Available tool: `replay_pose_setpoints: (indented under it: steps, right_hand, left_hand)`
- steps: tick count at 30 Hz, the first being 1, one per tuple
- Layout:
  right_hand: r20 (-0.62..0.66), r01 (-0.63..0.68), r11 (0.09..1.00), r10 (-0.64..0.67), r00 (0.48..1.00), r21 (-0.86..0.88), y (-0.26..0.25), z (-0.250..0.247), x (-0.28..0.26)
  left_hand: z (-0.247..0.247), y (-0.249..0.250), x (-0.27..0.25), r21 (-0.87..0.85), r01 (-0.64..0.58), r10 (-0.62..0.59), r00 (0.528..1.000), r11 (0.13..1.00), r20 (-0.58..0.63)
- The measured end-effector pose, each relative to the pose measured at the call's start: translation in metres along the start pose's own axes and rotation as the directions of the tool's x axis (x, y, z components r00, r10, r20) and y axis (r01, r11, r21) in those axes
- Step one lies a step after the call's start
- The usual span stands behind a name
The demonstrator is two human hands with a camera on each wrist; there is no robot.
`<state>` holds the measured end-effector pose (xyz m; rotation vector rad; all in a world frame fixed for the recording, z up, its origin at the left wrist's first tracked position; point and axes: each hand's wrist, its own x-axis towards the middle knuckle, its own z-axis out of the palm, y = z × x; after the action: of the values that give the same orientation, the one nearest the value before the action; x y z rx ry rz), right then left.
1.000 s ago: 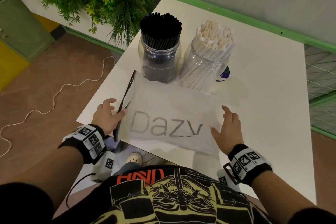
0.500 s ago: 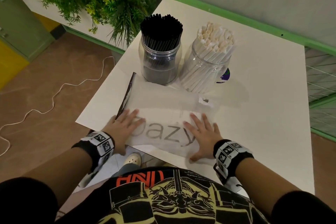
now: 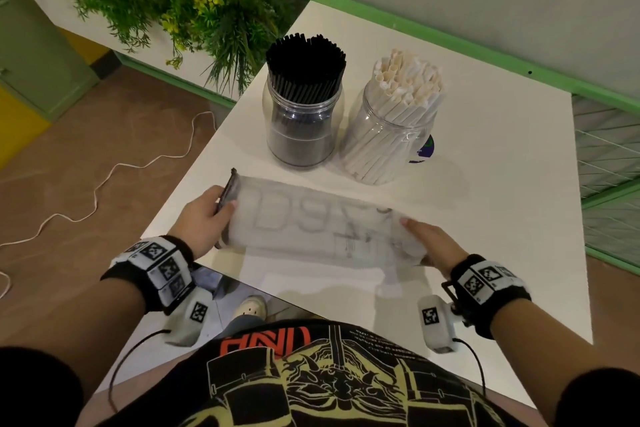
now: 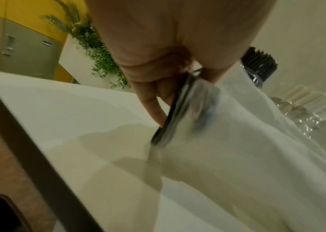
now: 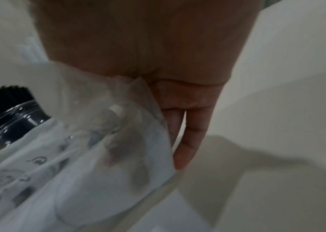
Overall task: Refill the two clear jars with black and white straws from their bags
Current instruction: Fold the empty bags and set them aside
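Observation:
Two clear jars stand at the back of the white table (image 3: 502, 184): the left jar (image 3: 300, 125) is packed with black straws (image 3: 306, 62), the right jar (image 3: 388, 139) with white straws (image 3: 408, 76). In front of them a frosted, flat plastic bag (image 3: 318, 229) with grey lettering is folded over lengthwise and lifted off the table. My left hand (image 3: 207, 218) grips its dark-zippered left end (image 4: 176, 109). My right hand (image 3: 429, 243) holds the right end (image 5: 118, 141), fingers behind the film. I cannot tell whether the bag holds anything.
Green artificial plants (image 3: 180, 0) hang over the table's far left corner. A green-trimmed wall (image 3: 450, 38) runs behind the jars. A white cable (image 3: 104, 180) snakes across the brown floor at left. A small round sticker (image 3: 427, 147) shows behind the white-straw jar.
Both hands pressed flat on the bag half a second ago. Now they have taken hold of its two ends, and its near half is folded over and raised off the table.

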<state>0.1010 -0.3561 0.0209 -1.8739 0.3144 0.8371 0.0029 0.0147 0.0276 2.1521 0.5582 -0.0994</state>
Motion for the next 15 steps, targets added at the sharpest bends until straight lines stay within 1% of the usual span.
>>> replay_pose_setpoints:
  steps: [2, 3, 4, 5, 6, 7, 8, 9, 10, 11, 12, 13, 14, 15]
  right_hand:
    - [-0.066, -0.025, 0.978, 0.040, 0.997, 0.208, -0.003, 0.002, -0.004]
    - [-0.142, 0.016, 0.965, 0.022, 0.990, 0.260, -0.004, 0.003, -0.006]
    - [-0.254, 0.097, 0.966, -0.035, 0.967, 0.238, -0.004, 0.005, -0.008]
    - [-0.386, 0.210, 0.969, -0.144, 0.911, 0.133, -0.001, 0.005, -0.009]
    - [-0.495, 0.327, 0.942, -0.316, 0.809, -0.067, 0.001, 0.007, -0.012]
    - [-0.503, 0.428, 0.853, -0.522, 0.689, -0.299, 0.002, 0.012, -0.016]
    - [-0.401, 0.504, 0.703, -0.705, 0.585, -0.501, 0.002, 0.019, -0.021]
    - [-0.219, 0.562, 0.525, -0.825, 0.521, -0.639, -0.001, 0.030, -0.027]
    - [-0.017, 0.591, 0.351, -0.869, 0.495, -0.727, -0.001, 0.042, -0.029]
    - [0.160, 0.582, 0.197, -0.849, 0.503, -0.789, 0.001, 0.054, -0.029]
    - [0.281, 0.534, 0.082, -0.777, 0.563, -0.841, 0.004, 0.066, -0.027]
    - [0.342, 0.468, 0.013, -0.666, 0.663, -0.884, 0.006, 0.073, -0.024]
    - [0.357, 0.415, -0.018, -0.546, 0.758, -0.909, 0.009, 0.076, -0.019]
    - [0.346, 0.377, -0.010, -0.426, 0.836, -0.926, 0.011, 0.077, -0.013]
  left_hand:
    - [0.009, -0.002, 0.008, 0.138, 0.078, -0.078, 0.997, 0.987, -0.002]
    - [0.013, -0.005, 0.012, 0.194, 0.129, -0.131, 0.991, 0.972, -0.001]
    - [0.015, -0.008, 0.015, 0.241, 0.173, -0.179, 0.984, 0.955, 0.005]
    - [0.018, -0.011, 0.016, 0.279, 0.202, -0.213, 0.977, 0.939, 0.008]
    - [0.020, -0.014, 0.018, 0.310, 0.224, -0.238, 0.971, 0.924, 0.007]
    - [0.022, -0.015, 0.018, 0.335, 0.232, -0.247, 0.969, 0.913, 0.002]
    - [0.024, -0.015, 0.018, 0.353, 0.233, -0.247, 0.969, 0.906, -0.004]
    - [0.026, -0.015, 0.018, 0.360, 0.232, -0.244, 0.970, 0.904, -0.013]
    - [0.028, -0.015, 0.018, 0.349, 0.237, -0.244, 0.969, 0.907, -0.024]
    - [0.029, -0.014, 0.019, 0.322, 0.245, -0.247, 0.968, 0.914, -0.037]
    - [0.029, -0.013, 0.019, 0.291, 0.254, -0.251, 0.967, 0.922, -0.048]
    - [0.029, -0.011, 0.018, 0.268, 0.255, -0.249, 0.967, 0.929, -0.057]
    - [0.028, -0.010, 0.017, 0.269, 0.238, -0.228, 0.971, 0.933, -0.068]
    - [0.028, -0.009, 0.016, 0.325, 0.190, -0.169, 0.981, 0.927, -0.092]
